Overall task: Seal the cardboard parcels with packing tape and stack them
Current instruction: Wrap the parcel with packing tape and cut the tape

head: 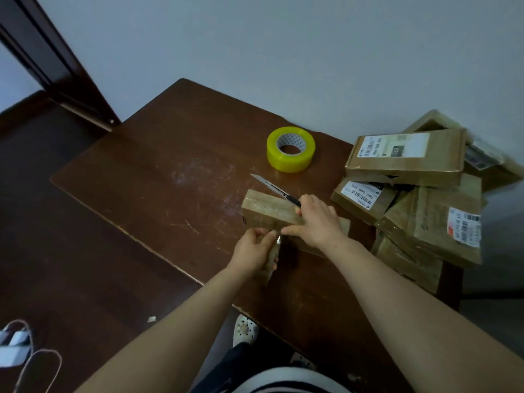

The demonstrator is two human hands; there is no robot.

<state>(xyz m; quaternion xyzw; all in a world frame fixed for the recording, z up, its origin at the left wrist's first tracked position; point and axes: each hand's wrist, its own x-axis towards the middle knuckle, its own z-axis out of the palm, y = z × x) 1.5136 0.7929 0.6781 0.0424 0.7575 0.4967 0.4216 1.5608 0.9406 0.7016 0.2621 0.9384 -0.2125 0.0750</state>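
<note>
Cardboard shows only in part at mid-frame: the small box [266, 211] lies on the brown table [170, 165], its right end covered by the right hand [317, 219]. That hand grips a knife [272, 187]. The handle is mostly hidden in the palm and the blade points to the upper left over the box, while the thumb lies straight along the box's near edge. Just below, the left hand [255, 248] pinches a clear tape strip [272, 259] hanging off the box, which is hard to make out against the fingers. Higher up sits a yellow tape roll [290, 150]. At the right a loose pile of labelled parcels [419, 199] is clipped by the frame edge.
</note>
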